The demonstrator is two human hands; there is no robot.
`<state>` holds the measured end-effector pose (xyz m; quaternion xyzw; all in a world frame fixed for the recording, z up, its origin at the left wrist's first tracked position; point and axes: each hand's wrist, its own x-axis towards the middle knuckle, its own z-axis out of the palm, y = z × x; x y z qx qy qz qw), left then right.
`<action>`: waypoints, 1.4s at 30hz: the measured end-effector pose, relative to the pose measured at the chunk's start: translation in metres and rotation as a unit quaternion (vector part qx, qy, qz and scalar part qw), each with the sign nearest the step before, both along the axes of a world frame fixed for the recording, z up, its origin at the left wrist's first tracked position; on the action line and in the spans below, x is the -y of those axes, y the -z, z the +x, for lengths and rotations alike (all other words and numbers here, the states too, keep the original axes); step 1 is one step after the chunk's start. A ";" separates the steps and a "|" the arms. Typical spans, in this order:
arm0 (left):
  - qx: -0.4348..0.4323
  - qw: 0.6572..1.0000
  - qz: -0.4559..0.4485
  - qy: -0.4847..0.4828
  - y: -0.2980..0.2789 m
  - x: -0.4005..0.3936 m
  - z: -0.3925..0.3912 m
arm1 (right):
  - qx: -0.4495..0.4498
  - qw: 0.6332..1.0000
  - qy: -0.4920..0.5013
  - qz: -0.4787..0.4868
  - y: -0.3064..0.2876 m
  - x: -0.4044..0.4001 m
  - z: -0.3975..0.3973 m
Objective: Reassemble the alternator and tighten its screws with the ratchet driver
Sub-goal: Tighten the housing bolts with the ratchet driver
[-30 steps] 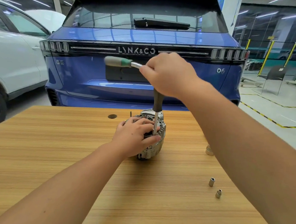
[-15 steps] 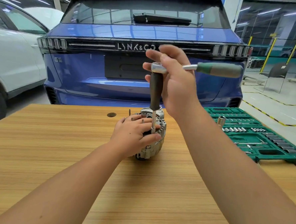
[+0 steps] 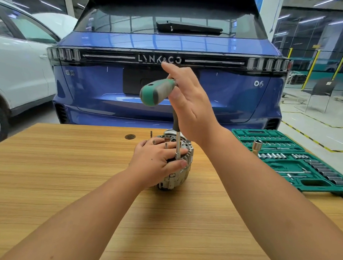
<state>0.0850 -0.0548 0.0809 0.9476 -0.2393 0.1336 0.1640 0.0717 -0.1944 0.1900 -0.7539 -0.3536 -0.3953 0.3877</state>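
the alternator point(image 3: 176, 170) stands on end near the middle of the wooden table point(image 3: 63, 183), its finned housing facing up so the screw heads are reachable from above. the left hand point(image 3: 156, 161) is draped over its near-left side, fingers curled round the casing and the fingertips point(image 3: 182, 163) lying right at the foot of the driver shaft; that grip seems meant to stop the body turning with the tool and to steady the socket on the screw. the ratchet driver point(image 3: 158, 91) rises upright from the housing, its thin shaft and dark extension running straight up to the head, and the green and grey handle sticks out toward 8 o'clock from there, almost at the camera. the right hand point(image 3: 188, 102) is up at the head of the tool with the fingers mostly straight and spread, the palm and thumb side pressed against the tool rather than wrapped round the handle, so it reads as loosened, likely resetting between swings of the ratchet. off at 3 o'clock from the alternator, well apart, the green socket case point(image 3: 297, 163) lies open with a loose socket point(image 3: 257, 146) standing on it, handy for swapping bits. the blue car point(image 3: 170, 69) sits beyond the table at 12 o'clock.
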 end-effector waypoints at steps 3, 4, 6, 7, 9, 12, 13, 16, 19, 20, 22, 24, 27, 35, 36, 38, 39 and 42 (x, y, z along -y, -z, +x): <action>-0.005 1.000 -0.004 0.004 -0.002 0.000 0.000 | -0.019 0.999 0.010 -0.024 -0.006 0.002 0.002; -0.004 1.000 -0.003 0.004 -0.002 -0.001 0.001 | -0.023 0.999 0.019 -0.036 -0.009 0.002 0.001; -0.001 1.000 -0.003 0.003 -0.003 -0.001 0.001 | -0.022 0.997 0.039 -0.061 -0.016 0.002 0.000; -0.001 1.000 -0.004 0.002 -0.003 -0.001 0.001 | -0.016 0.996 0.048 -0.074 -0.021 0.002 -0.002; 0.001 1.000 -0.007 0.003 -0.002 0.000 0.000 | -0.012 0.991 0.068 -0.111 -0.033 0.001 -0.007; 0.003 1.000 -0.012 0.005 -0.003 -0.001 -0.001 | -0.081 0.967 0.142 -0.195 -0.058 -0.005 -0.009; 0.003 1.000 -0.008 0.005 -0.003 -0.001 -0.001 | -0.133 0.958 0.154 -0.202 -0.066 -0.007 -0.009; 0.006 1.000 -0.002 0.006 -0.002 -0.001 -0.002 | -0.375 0.923 0.062 -0.052 -0.078 -0.007 -0.007; 0.022 1.000 -0.008 0.008 -0.001 0.000 -0.001 | -0.533 0.827 -0.111 0.136 -0.071 0.004 -0.002; 0.026 1.000 -0.012 0.008 -0.001 0.000 -0.001 | -0.550 0.800 -0.154 0.184 -0.065 0.007 0.000; 0.026 0.999 -0.019 0.009 -0.002 0.000 0.000 | -0.562 0.752 -0.217 0.268 -0.054 0.011 0.003; 0.023 0.999 -0.024 0.010 -0.002 -0.001 0.000 | -0.557 0.709 -0.272 0.336 -0.045 0.011 0.003; 0.021 0.999 -0.031 0.006 -0.002 0.000 -0.001 | -0.472 0.704 -0.319 0.424 -0.031 0.001 0.000; 0.015 1.000 -0.024 -0.006 -0.002 0.002 -0.003 | -0.103 0.915 -0.173 0.349 -0.004 -0.019 -0.005; 0.015 1.000 -0.019 -0.008 -0.002 0.002 -0.003 | -0.070 0.934 -0.147 0.319 -0.002 -0.020 -0.005; 0.012 1.000 -0.014 -0.007 -0.002 0.002 -0.004 | -0.023 0.955 -0.119 0.269 0.002 -0.022 -0.003; 0.012 1.000 -0.015 -0.007 -0.002 0.003 -0.004 | -0.012 0.961 -0.110 0.255 0.004 -0.022 -0.003; 0.019 1.000 -0.018 -0.006 -0.001 0.003 -0.005 | -0.035 0.950 -0.124 0.283 0.006 -0.022 -0.004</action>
